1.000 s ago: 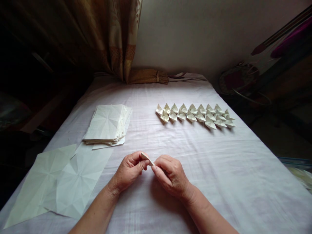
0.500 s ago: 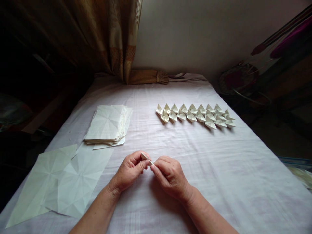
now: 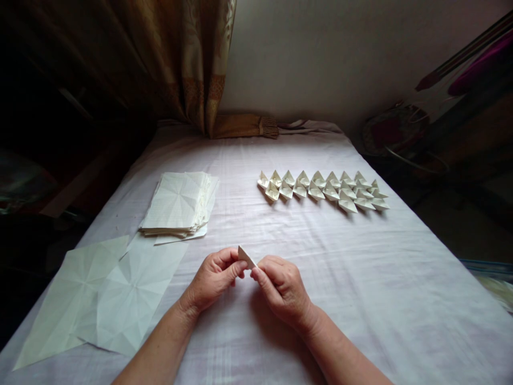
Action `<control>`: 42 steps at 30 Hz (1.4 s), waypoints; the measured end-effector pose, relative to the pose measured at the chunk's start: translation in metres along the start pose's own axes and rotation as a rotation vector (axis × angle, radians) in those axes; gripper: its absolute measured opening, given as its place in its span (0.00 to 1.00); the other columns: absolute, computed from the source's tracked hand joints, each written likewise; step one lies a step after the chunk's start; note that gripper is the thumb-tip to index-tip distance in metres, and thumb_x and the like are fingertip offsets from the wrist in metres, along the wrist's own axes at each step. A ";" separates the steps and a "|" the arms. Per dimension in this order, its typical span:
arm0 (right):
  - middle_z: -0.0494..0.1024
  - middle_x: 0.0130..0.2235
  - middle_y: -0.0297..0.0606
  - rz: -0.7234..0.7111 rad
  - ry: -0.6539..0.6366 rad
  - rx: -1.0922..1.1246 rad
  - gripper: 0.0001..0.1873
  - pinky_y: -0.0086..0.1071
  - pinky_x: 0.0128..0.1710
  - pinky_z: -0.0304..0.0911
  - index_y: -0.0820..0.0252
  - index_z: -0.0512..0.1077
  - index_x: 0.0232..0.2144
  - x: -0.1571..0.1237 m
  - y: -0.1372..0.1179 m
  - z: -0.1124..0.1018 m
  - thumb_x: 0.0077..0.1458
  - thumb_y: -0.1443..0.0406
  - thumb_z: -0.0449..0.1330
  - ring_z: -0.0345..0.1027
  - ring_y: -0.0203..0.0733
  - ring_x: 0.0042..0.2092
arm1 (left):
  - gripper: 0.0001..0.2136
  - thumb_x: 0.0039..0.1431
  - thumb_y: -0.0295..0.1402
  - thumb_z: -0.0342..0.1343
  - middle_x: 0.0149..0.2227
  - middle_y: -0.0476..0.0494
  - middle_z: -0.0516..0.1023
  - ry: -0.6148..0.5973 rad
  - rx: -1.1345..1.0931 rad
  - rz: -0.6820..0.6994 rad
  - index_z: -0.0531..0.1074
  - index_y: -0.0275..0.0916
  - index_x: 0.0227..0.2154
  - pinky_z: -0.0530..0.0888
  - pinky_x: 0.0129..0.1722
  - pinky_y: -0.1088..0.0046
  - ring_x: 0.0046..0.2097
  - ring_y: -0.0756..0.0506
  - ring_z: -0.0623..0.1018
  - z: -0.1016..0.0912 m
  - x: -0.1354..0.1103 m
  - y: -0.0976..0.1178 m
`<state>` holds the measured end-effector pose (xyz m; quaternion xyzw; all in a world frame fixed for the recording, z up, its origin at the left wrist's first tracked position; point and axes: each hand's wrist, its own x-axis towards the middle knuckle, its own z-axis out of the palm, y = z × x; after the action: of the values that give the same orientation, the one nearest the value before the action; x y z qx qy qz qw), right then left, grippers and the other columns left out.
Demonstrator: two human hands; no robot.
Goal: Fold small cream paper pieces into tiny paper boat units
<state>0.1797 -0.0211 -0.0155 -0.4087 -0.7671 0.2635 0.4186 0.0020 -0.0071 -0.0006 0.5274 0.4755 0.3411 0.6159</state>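
Observation:
My left hand and my right hand meet over the white cloth, both pinching a small folded white paper piece between thumb and fingers. The piece stands up as a little triangle between the fingertips. Beyond the hands, several finished folded paper pieces lie in overlapping rows at the right. A stack of creased paper sheets lies at the left.
Two large creased sheets lie flat at the near left on the cloth-covered table. A brown curtain hangs at the far edge. Dark clutter stands off the table's right side.
The folded piece has risen and turned between my fingertips, so more of its triangular face shows. Both hands stay in nearly the same place.

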 end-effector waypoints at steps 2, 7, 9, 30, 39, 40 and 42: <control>0.71 0.22 0.33 0.001 -0.004 0.011 0.16 0.29 0.29 0.58 0.58 0.69 0.24 -0.001 0.001 0.001 0.64 0.66 0.50 0.64 0.35 0.26 | 0.18 0.51 0.49 0.61 0.23 0.50 0.69 0.023 -0.004 -0.006 0.71 0.36 0.25 0.65 0.24 0.78 0.24 0.53 0.65 0.000 0.000 -0.001; 0.70 0.22 0.32 0.044 -0.024 0.055 0.16 0.28 0.28 0.58 0.58 0.69 0.24 -0.001 0.002 0.003 0.64 0.65 0.51 0.63 0.34 0.25 | 0.17 0.51 0.48 0.62 0.23 0.51 0.69 0.043 -0.011 -0.013 0.71 0.36 0.26 0.66 0.25 0.78 0.24 0.53 0.65 -0.002 0.000 -0.005; 0.70 0.23 0.33 0.065 -0.018 0.060 0.14 0.28 0.28 0.58 0.58 0.70 0.25 0.000 0.002 0.003 0.62 0.64 0.52 0.63 0.34 0.26 | 0.17 0.51 0.47 0.62 0.23 0.51 0.69 0.040 -0.015 -0.018 0.72 0.36 0.26 0.66 0.25 0.78 0.25 0.53 0.66 -0.002 0.000 -0.006; 0.77 0.29 0.35 0.030 0.163 -0.116 0.05 0.27 0.30 0.62 0.59 0.74 0.36 -0.004 0.008 0.008 0.59 0.69 0.58 0.67 0.34 0.27 | 0.17 0.54 0.45 0.61 0.31 0.44 0.80 0.217 0.033 0.089 0.76 0.35 0.38 0.70 0.23 0.79 0.29 0.49 0.75 0.013 0.001 -0.013; 0.77 0.30 0.35 -0.004 0.154 -0.162 0.05 0.27 0.31 0.62 0.58 0.74 0.37 -0.004 0.008 0.008 0.60 0.69 0.58 0.68 0.35 0.29 | 0.18 0.53 0.42 0.62 0.31 0.44 0.81 0.248 0.088 0.079 0.78 0.35 0.42 0.72 0.25 0.78 0.29 0.48 0.76 0.013 0.001 -0.012; 0.77 0.30 0.35 -0.006 0.159 -0.171 0.05 0.27 0.31 0.62 0.58 0.74 0.37 -0.004 0.008 0.008 0.60 0.69 0.57 0.68 0.35 0.29 | 0.18 0.53 0.42 0.61 0.31 0.44 0.81 0.252 0.102 0.080 0.78 0.35 0.42 0.72 0.24 0.78 0.28 0.49 0.76 0.013 0.002 -0.013; 0.78 0.30 0.36 -0.007 0.175 -0.189 0.06 0.27 0.31 0.63 0.59 0.75 0.37 -0.003 0.008 0.008 0.61 0.69 0.57 0.69 0.35 0.29 | 0.18 0.54 0.42 0.60 0.29 0.45 0.81 0.262 0.135 0.084 0.79 0.35 0.43 0.71 0.24 0.78 0.26 0.50 0.74 0.013 0.002 -0.015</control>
<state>0.1776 -0.0201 -0.0271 -0.4648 -0.7505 0.1521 0.4444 0.0133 -0.0125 -0.0154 0.5381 0.5513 0.3994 0.4970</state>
